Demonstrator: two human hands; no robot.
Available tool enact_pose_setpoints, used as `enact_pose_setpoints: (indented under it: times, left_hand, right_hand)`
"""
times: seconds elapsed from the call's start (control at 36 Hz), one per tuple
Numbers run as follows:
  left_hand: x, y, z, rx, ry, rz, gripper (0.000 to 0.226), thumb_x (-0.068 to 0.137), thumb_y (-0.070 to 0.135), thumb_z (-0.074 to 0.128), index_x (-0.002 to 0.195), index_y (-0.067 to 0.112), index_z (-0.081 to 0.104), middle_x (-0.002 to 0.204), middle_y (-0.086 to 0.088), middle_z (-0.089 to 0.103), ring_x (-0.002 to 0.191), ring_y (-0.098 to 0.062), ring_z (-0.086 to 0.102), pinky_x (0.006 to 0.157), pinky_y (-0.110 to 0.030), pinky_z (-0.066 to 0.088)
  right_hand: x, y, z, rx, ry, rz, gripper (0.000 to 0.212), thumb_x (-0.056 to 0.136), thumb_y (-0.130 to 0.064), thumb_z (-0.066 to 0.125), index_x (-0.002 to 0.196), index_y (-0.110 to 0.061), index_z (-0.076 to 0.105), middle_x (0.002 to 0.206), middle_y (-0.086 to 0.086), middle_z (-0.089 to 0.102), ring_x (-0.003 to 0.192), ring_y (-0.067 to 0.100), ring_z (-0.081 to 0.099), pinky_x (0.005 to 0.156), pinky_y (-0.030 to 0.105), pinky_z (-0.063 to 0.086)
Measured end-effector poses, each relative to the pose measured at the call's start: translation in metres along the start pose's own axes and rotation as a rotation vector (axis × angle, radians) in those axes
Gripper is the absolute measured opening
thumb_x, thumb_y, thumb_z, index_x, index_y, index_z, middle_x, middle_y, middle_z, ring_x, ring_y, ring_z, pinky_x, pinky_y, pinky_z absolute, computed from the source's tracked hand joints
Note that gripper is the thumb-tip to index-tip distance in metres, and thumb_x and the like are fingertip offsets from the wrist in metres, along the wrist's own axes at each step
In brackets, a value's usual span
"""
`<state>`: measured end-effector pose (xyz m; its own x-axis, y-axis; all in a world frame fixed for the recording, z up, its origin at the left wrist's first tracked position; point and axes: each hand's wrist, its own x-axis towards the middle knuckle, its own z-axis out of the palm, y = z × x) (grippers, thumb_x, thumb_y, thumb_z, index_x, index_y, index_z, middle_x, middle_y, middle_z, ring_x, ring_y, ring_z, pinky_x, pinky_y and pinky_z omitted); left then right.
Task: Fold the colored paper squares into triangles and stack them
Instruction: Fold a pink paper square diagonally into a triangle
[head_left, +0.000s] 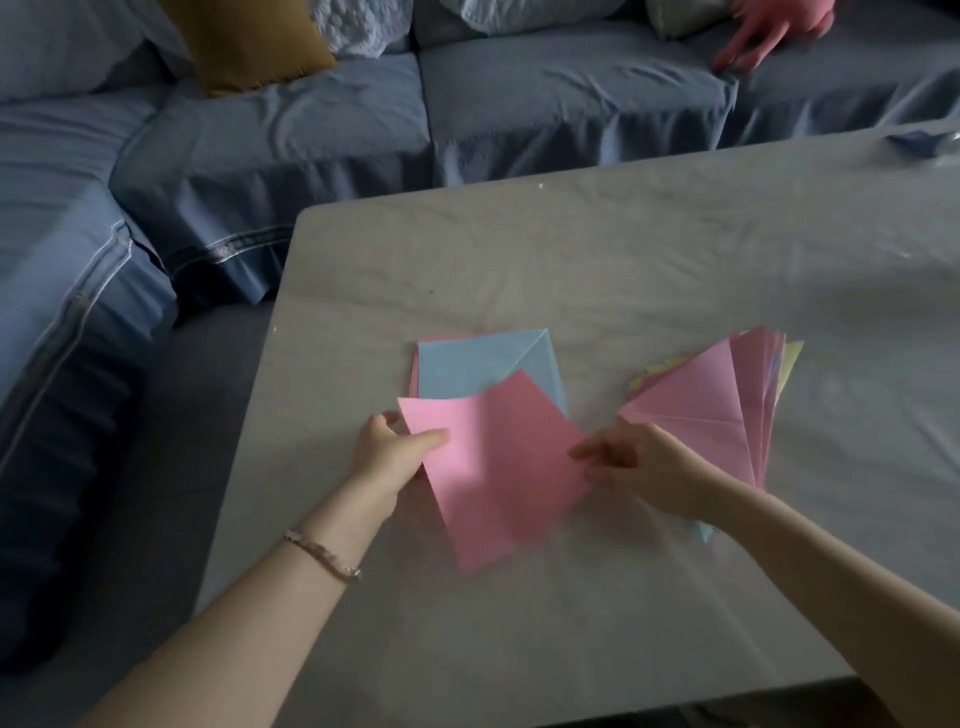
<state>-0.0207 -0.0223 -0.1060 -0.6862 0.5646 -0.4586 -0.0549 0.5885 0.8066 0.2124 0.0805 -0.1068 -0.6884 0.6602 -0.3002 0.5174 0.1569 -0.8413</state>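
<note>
1. A blue fabric-covered sofa ran along the far left of the pink paper square, with a mustard-yellow cushion propped on it further back.
2. The person's left hand, a thin beaded bracelet on its wrist, pinched the left edge of the pink paper square, thumb on top and fingers tucked beneath.
3. The pink paper square, unfolded and turned at an angle, was held just above the pale grey cloth-covered table, near its front left part.
4. Just behind the pink paper square, and partly overlapped by its top corner, lay a small pile of flat papers topped by a light blue sheet with a diagonal crease at one corner; a pink edge showed under it.
5. The right hand gripped the right corner of the pink paper square, fingers curled, slightly blurred.
6. Just right of the pink paper square sat a fanned pile of creased papers, pink on top, with yellow and blue edges peeking out, the right wrist crossing over it.
7. Far behind and right of the pink paper square, another person's hand rested spread on the sofa, and a blurred blue object lay at the table's far edge.
</note>
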Motion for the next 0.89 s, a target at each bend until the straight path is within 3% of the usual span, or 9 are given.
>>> enact_pose_setpoints:
  times: [0.11, 0.22, 0.28, 0.39, 0.44, 0.58, 0.69, 0.81, 0.89]
  left_hand:
    - [-0.007, 0.007, 0.003, -0.056, -0.126, -0.101, 0.013, 0.072, 0.004, 0.07, 0.084, 0.008, 0.068, 0.074, -0.009, 0.065, 0.068, -0.023, 0.061, 0.061, -0.026, 0.049]
    - [-0.023, 0.011, 0.014, -0.147, -0.126, -0.091, 0.016, 0.073, -0.002, 0.06, 0.084, 0.01, 0.063, 0.066, -0.007, 0.058, 0.054, -0.018, 0.053, 0.045, -0.02, 0.047]
    - [-0.032, 0.014, 0.016, -0.213, -0.157, -0.107, 0.02, 0.081, -0.009, 0.051, 0.083, 0.008, 0.059, 0.072, -0.009, 0.058, 0.059, -0.018, 0.055, 0.04, -0.021, 0.05]
    - [-0.04, 0.011, 0.012, -0.16, -0.205, -0.03, 0.02, 0.081, -0.006, 0.055, 0.079, 0.014, 0.06, 0.084, -0.009, 0.063, 0.071, -0.022, 0.058, 0.058, -0.032, 0.058]
    - [-0.042, 0.011, 0.009, -0.107, -0.187, 0.051, 0.025, 0.08, -0.004, 0.056, 0.078, 0.02, 0.062, 0.085, -0.006, 0.066, 0.077, -0.023, 0.06, 0.075, -0.038, 0.056]
    - [-0.047, 0.01, -0.003, -0.071, -0.242, 0.104, 0.025, 0.083, -0.002, 0.056, 0.081, 0.021, 0.066, 0.085, -0.003, 0.069, 0.079, -0.022, 0.064, 0.08, -0.043, 0.055]
    - [-0.059, 0.013, -0.012, -0.083, -0.367, 0.12, 0.026, 0.087, -0.005, 0.052, 0.085, 0.018, 0.063, 0.081, 0.0, 0.068, 0.063, -0.009, 0.067, 0.055, -0.026, 0.057]
    - [-0.068, 0.013, -0.019, 0.001, -0.554, 0.132, 0.022, 0.088, -0.007, 0.051, 0.094, 0.011, 0.061, 0.08, -0.001, 0.073, 0.069, -0.022, 0.071, 0.06, -0.026, 0.057]
    - [-0.073, 0.013, -0.022, 0.116, -0.708, 0.13, 0.039, 0.087, -0.011, 0.047, 0.102, 0.021, 0.062, 0.085, 0.0, 0.074, 0.074, -0.022, 0.071, 0.068, -0.028, 0.056]
  right_hand:
    - [-0.019, 0.001, -0.003, -0.349, 0.131, -0.1, 0.033, 0.08, -0.002, 0.061, 0.106, -0.022, 0.066, 0.101, 0.001, 0.057, 0.095, 0.019, 0.055, 0.085, 0.013, 0.039]
    - [-0.038, 0.002, 0.018, -0.688, 0.174, -0.395, 0.075, 0.06, -0.02, 0.066, 0.13, -0.028, 0.042, 0.137, 0.016, 0.033, 0.128, 0.043, 0.032, 0.099, 0.059, 0.021]
    - [-0.043, 0.001, 0.027, -0.727, 0.159, -0.516, 0.074, 0.062, -0.031, 0.074, 0.13, -0.033, 0.043, 0.145, 0.009, 0.023, 0.136, 0.037, 0.018, 0.1, 0.057, 0.01]
    - [-0.046, -0.01, 0.034, -0.549, 0.324, -0.581, 0.025, 0.081, -0.047, 0.053, 0.096, -0.034, 0.068, 0.139, 0.006, 0.042, 0.135, 0.027, 0.027, 0.105, 0.049, 0.023]
    - [-0.044, -0.012, 0.032, -0.395, 0.336, -0.563, 0.03, 0.086, -0.049, 0.048, 0.088, -0.03, 0.071, 0.13, 0.0, 0.051, 0.131, 0.018, 0.036, 0.104, 0.04, 0.03]
    - [-0.04, -0.01, 0.022, -0.227, 0.262, -0.514, 0.02, 0.082, -0.043, 0.058, 0.088, -0.029, 0.071, 0.12, -0.012, 0.053, 0.118, -0.008, 0.042, 0.097, 0.007, 0.031]
    - [-0.037, -0.007, 0.016, -0.147, 0.325, -0.439, 0.005, 0.08, -0.038, 0.064, 0.08, -0.037, 0.069, 0.125, -0.018, 0.046, 0.115, -0.012, 0.042, 0.095, 0.018, 0.04]
    - [-0.036, -0.018, 0.009, -0.027, 0.315, -0.297, 0.008, 0.069, -0.038, 0.064, 0.075, -0.042, 0.064, 0.139, -0.01, 0.036, 0.131, 0.01, 0.036, 0.108, 0.038, 0.032]
    - [-0.036, -0.026, 0.005, -0.024, 0.307, -0.289, 0.028, 0.073, -0.019, 0.073, 0.071, -0.044, 0.062, 0.126, -0.022, 0.047, 0.119, -0.005, 0.041, 0.102, 0.017, 0.029]
